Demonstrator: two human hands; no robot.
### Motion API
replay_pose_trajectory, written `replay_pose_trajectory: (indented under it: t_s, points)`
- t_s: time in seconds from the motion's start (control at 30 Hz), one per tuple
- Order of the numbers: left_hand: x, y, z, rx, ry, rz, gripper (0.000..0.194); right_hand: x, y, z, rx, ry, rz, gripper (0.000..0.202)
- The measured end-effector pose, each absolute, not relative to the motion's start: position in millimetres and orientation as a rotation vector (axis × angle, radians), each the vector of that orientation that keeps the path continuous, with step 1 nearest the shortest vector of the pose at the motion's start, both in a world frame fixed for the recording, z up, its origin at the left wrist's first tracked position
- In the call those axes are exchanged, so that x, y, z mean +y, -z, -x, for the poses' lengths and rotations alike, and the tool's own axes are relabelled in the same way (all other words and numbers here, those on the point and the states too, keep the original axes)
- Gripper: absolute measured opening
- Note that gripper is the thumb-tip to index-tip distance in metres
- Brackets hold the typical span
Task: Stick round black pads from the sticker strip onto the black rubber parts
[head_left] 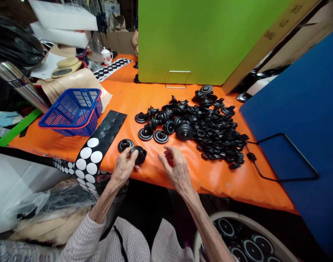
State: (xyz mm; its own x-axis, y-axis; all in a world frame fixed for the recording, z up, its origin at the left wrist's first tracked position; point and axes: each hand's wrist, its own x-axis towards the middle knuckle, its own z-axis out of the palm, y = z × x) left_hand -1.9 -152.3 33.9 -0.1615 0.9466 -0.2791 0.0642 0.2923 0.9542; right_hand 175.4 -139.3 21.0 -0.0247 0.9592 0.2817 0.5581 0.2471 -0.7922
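Fingers (135, 154) of the left hand (122, 168) pinch a round black part (139, 156) over the near edge of the counter (122, 87); whether the part also touches the surface cannot be told. The part shows no long axis, but a small projection on its right side points towards the right hand (178, 170), which lies across a short gap. The right fingers are parted and slightly curled, with nothing between them. Just beyond the left fingers rests a stepped black disc (125, 145), projection upward; a similar loose disc (161, 137) lies beyond the right fingertips, at the near margin of a heap of black parts (184, 132) and small black rings (218, 145). The right hand is nearer this heap; the left is nearer the dotted strip (91, 168), whose length runs obliquely away and to the right, its near end hanging over the edge. The counter is covered in orange sheeting. A blue basket (93, 126) stands left of the strip, a green panel (188, 40) rises behind the heap, a blue panel (294, 131) leans at right, and a pale tub (198, 238) of ringed discs sits below the edge, lower right.
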Motion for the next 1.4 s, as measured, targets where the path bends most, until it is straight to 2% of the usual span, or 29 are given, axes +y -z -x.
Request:
replay_pose_trajectory:
  t_s: [0.13,0.23,0.33,0.4,0.53,0.63,0.8,0.87,1.03,1.17,1.27,1.4]
  points:
    - [-128,-32,20,1.905,-1.006,-1.258,0.037,-90,-18,-166,-1.771,-0.374,1.639,0.033]
    - [-126,-36,24,2.202,-0.938,-1.530,0.033,-67,-19,-159,-1.808,-0.352,1.762,0.028]
    - [-139,-45,18,2.362,-1.026,-1.597,0.029,-67,-23,-160,-1.819,-0.366,1.748,0.020]
    - [-150,-51,7,2.169,-1.078,-1.465,0.030,-83,-29,-162,-1.823,-0.374,1.723,0.018]
    - [-158,-52,-23,1.319,-0.972,-0.938,0.041,-132,-40,-161,-1.821,-0.532,1.516,0.023]
    - [-154,-46,-38,1.032,-1.006,-0.589,0.033,-156,-40,-179,-1.828,-0.511,1.495,0.027]
    - [-154,-41,-39,1.016,-1.028,-0.428,0.021,-148,-23,-255,-1.641,0.079,2.018,0.028]
    - [-156,-40,-38,1.008,-1.043,-0.438,0.021,-140,-16,-275,-1.669,0.161,2.085,0.025]
    - [-159,-39,-42,0.961,-1.073,-0.464,0.027,-143,-10,-263,-1.814,0.038,1.881,0.016]
    - [-160,-39,-45,0.981,-1.071,-0.529,0.035,-164,-23,-224,-1.826,-0.283,1.487,0.010]
    - [-162,-40,-47,1.001,-1.096,-0.596,0.038,-178,-38,-198,-1.736,-0.422,1.341,0.018]
    - [-164,-40,-49,1.028,-1.113,-0.664,0.040,-182,-45,-181,-1.722,-0.433,1.282,0.018]
